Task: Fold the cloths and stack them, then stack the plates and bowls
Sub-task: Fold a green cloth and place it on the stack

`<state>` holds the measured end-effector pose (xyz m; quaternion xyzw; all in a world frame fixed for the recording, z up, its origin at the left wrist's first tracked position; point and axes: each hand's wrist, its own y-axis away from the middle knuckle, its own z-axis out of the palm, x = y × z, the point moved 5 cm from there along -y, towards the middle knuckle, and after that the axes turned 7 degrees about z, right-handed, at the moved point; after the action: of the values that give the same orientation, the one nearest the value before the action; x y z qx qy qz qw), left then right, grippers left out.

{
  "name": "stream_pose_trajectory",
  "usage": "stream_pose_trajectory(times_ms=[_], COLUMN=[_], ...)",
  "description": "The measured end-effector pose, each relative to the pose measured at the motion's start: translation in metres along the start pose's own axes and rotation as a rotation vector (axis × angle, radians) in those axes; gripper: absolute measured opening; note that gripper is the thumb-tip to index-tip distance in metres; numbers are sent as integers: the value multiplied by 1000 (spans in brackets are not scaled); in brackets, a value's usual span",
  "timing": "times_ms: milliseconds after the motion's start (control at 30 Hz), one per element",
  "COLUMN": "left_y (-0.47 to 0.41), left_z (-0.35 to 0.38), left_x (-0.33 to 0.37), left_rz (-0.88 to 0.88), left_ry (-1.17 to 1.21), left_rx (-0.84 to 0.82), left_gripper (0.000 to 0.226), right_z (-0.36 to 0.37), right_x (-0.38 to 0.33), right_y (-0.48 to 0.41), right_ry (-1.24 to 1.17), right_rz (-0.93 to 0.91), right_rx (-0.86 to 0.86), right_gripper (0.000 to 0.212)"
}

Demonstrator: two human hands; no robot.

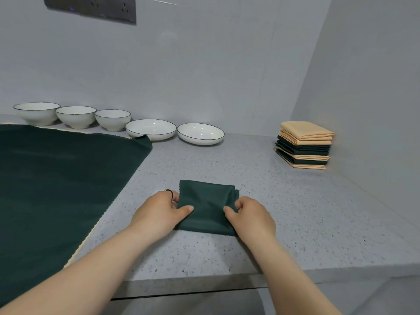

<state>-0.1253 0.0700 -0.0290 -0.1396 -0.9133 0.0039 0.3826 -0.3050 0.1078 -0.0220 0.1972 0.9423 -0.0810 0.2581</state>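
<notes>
Fold finishing — left hand (159,210) and right hand (252,214) pinch green cloth (208,208) near counter (227,164) front edge; next, probably lift onto back-right stack (304,146).

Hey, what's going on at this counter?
A person is folding cloths. The left hand and right hand pinch opposite edges of a small dark green cloth, already folded, on the counter. A stack of folded cloths sits far right; a large green cloth lies spread at left. Three bowls and two plates line the wall, not yet stacked.
</notes>
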Motion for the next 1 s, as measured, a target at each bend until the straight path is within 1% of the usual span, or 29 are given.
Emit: stream_pose_trajectory(times_ms=[67, 200, 300, 367, 400, 467, 567, 667, 700, 767, 867, 900, 933, 1000], left_y=[-5, -16, -21, -26, -28, -33, -42, -48, -50, -49, -48, -47, -48, -48], left_z=[-2, -5, -4, 0, 5, 20, 43, 55, 58, 60, 61, 62, 62, 61], left_x=[2, 12, 22, 31, 37, 48, 53, 50, 49, 47, 46, 46, 46, 46], left_rz=[-12, 3, 83, 185, 252, 360, 396, 403, 407, 412, 414, 412, 410, 407], left_ry=[-89, -189, -308, -383, -423, -488, -518, -549, -560, -578, -608, -611, -609, -593], left_rx=[10, 34, 78, 86, 45, -101, -282, -343, -347, -353, -372, -379, -385, -390], left_gripper=[29, 29, 43, 54, 56, 55, 53, 52, 51, 51, 51, 51, 51, 51], right_z=[-1, -1, -4, -5, -6, -6, -6, -7, -7, -6, -8, -8, -10, -12], right_x=[1, 4, 6, 7, 7, 7, 9, 10, 11, 11, 5, 1, -4, -18], right_y=[-1, 0, 0, 1, 1, 1, -1, -2, -2, -2, 0, 0, -2, -10], right_ry=[1, -69, -118, -149, -152, -153, -188, -243, -259, -268, -170, -86, 51, 359], right_rz=[4, -17, -18, -18, -21, -29, -42, -50, -42, -30, -68, -90, -116, -167], right_rx=[-6, -43, -90, -96, -93, -82, -107, -163, -175, -190, -256, -288, -299, -209], right_gripper=[34, 35, 35, 34, 35, 35, 31, 15, 15, 23, 51, 60, 65, 63])
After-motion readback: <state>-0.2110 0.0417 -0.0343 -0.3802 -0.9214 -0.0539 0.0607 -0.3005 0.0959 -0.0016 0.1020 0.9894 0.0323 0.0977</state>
